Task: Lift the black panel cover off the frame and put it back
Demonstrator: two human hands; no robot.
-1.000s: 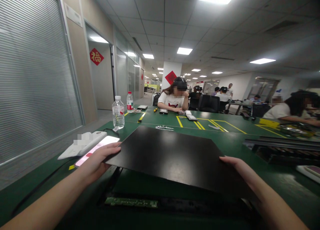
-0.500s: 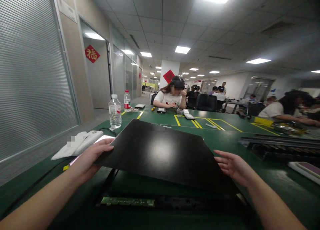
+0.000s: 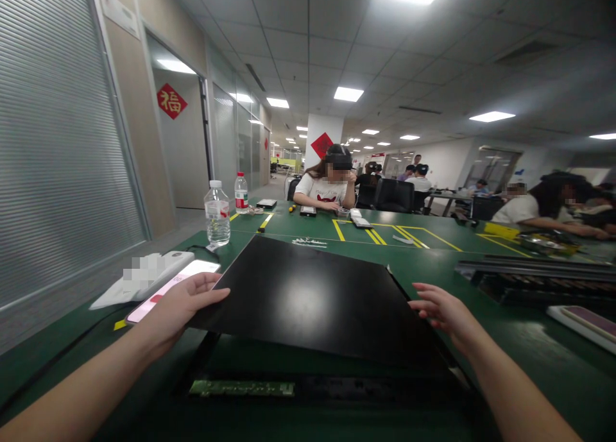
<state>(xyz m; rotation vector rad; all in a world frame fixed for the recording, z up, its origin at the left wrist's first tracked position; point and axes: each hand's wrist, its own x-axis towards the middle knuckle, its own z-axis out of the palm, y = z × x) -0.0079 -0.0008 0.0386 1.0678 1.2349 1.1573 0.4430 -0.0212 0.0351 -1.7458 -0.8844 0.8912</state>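
A glossy black panel (image 3: 308, 301) is held slightly raised over a black frame (image 3: 356, 391) on the green table. My left hand (image 3: 185, 301) grips the panel's left edge, thumb on top and the other fingers partly hidden. At the right edge is my right hand (image 3: 445, 314), its fingers apart and curved, the fingertips beside or touching the edge. A green circuit strip (image 3: 243, 388) lies along the frame's near side.
Left are a lit phone (image 3: 168, 291), a white packet (image 3: 129, 278) and two bottles (image 3: 217, 214). Dark rails (image 3: 524, 285) and another phone (image 3: 590, 323) lie right. A person (image 3: 327, 185) sits across the table (image 3: 520, 378).
The panel's far edge has dropped a little, closer to the frame. My left hand has shifted slightly, showing more of the lit phone. The right hand stays at the right edge.
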